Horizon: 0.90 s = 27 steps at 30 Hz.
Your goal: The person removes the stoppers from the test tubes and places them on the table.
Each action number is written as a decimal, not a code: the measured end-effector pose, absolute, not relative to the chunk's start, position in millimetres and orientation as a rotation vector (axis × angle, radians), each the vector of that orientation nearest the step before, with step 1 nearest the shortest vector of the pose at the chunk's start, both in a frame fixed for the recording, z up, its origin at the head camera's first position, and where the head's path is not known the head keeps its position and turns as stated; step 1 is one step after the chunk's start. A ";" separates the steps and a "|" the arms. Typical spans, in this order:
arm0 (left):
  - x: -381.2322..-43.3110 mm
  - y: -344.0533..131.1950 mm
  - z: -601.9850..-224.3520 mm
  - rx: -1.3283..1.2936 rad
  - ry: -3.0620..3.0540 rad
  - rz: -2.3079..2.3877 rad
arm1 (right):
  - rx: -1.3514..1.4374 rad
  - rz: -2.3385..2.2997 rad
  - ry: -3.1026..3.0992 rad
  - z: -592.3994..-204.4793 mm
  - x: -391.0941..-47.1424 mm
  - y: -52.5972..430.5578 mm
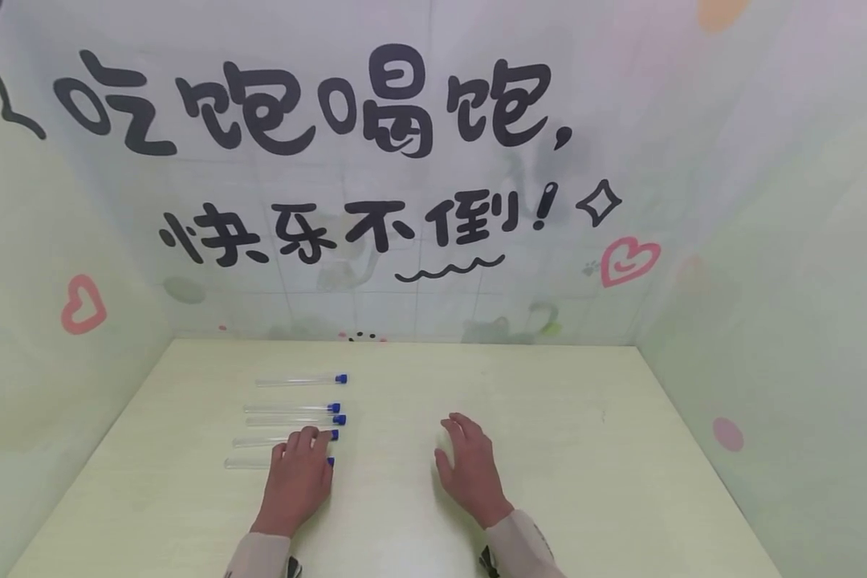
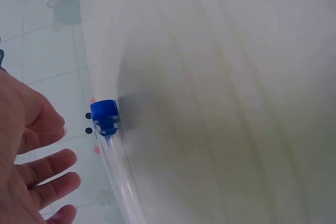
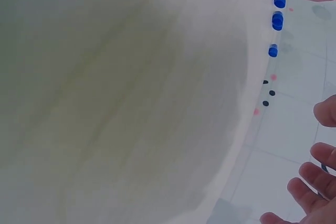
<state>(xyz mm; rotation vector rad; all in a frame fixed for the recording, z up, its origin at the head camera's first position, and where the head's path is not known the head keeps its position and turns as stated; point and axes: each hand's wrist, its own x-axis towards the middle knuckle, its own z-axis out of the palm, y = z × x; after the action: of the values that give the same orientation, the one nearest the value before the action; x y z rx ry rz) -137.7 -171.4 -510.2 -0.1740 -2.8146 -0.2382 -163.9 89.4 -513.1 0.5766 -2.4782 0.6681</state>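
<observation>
Several clear tubes with blue caps lie on their sides at the left of the table, caps toward the right. My left hand (image 1: 295, 486) is over the two nearest ones, the nearest tube (image 1: 244, 463) and the tube just behind it (image 1: 251, 442), and covers part of both. In the left wrist view its fingers are loosely bent beside a capped tube (image 2: 107, 121), apart from it. Farther back lie a close pair of tubes (image 1: 289, 421) and a lone tube (image 1: 296, 381). My right hand (image 1: 471, 470) hovers or rests right of centre, fingers relaxed, holding nothing.
The pale table (image 1: 585, 449) ends at a printed back wall (image 1: 419, 313) with large dark lettering. Side walls (image 1: 787, 385) enclose it left and right. Blue caps (image 3: 277, 20) stand in a row at the top right of the right wrist view.
</observation>
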 end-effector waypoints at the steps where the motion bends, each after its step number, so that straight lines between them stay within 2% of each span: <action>1: -137.5 -171.8 -509.5 -0.172 -2.822 -0.243 | 0.584 0.670 -2.476 -512.7 -164.1 87.8; 27: -137.5 -206.9 -505.0 -0.096 -3.002 -0.239 | 0.675 0.702 -2.550 -513.4 -155.0 50.3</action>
<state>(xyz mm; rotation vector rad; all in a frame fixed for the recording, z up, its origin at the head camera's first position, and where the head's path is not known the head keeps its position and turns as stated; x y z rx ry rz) -137.5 -206.9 -505.0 -0.0957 -3.0016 -0.2388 -155.0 50.3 -513.4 0.6755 -2.5500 0.7023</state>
